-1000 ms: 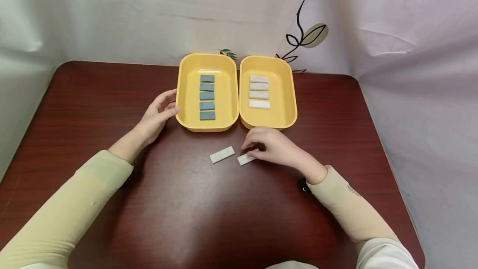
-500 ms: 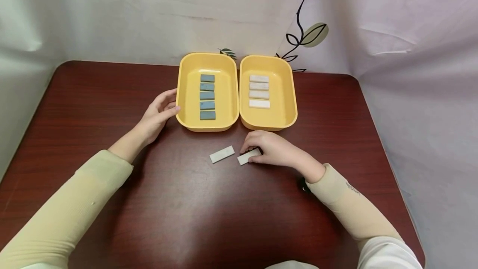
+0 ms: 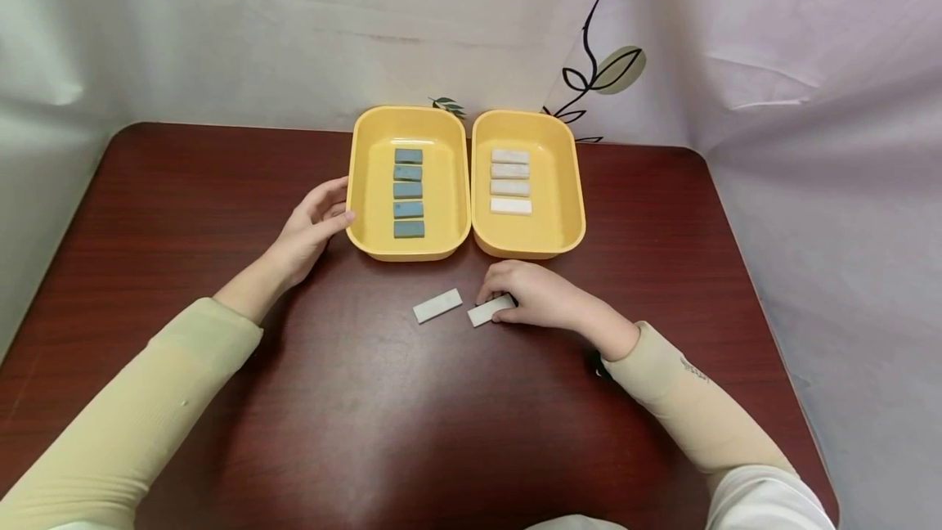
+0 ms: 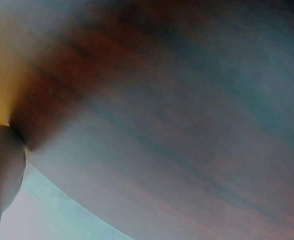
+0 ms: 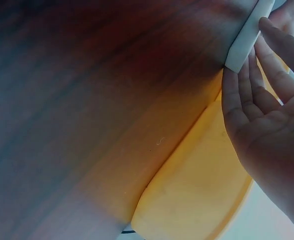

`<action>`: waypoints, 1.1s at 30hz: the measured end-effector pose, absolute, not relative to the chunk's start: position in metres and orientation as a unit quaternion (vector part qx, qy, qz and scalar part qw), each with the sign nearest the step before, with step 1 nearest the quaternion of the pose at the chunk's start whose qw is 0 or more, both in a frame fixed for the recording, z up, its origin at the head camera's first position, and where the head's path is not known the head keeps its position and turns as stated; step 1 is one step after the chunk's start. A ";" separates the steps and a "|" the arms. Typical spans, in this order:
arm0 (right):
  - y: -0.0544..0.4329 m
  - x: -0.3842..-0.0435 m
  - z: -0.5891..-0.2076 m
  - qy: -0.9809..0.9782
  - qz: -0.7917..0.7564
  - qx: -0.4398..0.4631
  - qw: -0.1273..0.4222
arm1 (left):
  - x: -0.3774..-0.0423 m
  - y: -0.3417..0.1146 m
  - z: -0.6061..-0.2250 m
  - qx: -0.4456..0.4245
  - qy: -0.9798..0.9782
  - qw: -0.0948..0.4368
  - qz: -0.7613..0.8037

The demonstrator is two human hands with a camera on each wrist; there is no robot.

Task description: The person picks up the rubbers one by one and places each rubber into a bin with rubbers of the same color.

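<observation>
In the head view two yellow trays stand side by side. The left tray (image 3: pixel 450 227) bears a column of blue-grey tiles (image 3: pixel 408 190), and the right tray (image 3: pixel 561 219) a column of white tiles (image 3: pixel 510 187). My left hand (image 3: pixel 309 227) rests against the left tray's outer side, thumb at its rim; some fingers are partly hidden there. My right hand (image 3: pixel 540 293) pinches a flat white rectangular tile (image 5: pixel 247 42) between thumb and fingers, low over the table in front of the right tray. Left of it, another white tile (image 3: pixel 437 306) lies slantwise on the table.
The dark red-brown table (image 3: pixel 412 424) has rounded far corners. Behind it hangs a pale curtain (image 3: pixel 353 31) with printed leaves, close to the trays' far sides. More pale cloth (image 3: pixel 832 186) hangs along the right side.
My right hand has drawn slightly towards me, and its thumb has gone from over the white tile to its near edge. The left hand and both trays have stayed put.
</observation>
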State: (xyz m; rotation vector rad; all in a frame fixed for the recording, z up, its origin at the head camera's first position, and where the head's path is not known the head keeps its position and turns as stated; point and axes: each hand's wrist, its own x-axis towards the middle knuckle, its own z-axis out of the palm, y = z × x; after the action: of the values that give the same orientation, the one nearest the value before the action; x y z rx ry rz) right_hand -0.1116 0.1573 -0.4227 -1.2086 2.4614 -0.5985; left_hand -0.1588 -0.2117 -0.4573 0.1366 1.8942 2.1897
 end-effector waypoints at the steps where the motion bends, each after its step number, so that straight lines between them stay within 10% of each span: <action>1: 0.157 -0.112 -0.423 0.864 -0.211 -0.426 0.166 | -0.159 -0.212 -0.457 0.047 0.649 0.121 0.750; 33: 0.156 -0.109 -0.421 0.863 -0.221 -0.422 0.167 | -0.158 -0.212 -0.456 0.045 0.652 0.125 0.746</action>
State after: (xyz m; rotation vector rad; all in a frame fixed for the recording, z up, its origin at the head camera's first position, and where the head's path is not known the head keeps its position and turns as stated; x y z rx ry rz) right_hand -0.1086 0.1559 -0.4209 -1.2010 2.4566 -0.6299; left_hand -0.1578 -0.2119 -0.4563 0.1323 1.9000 2.1748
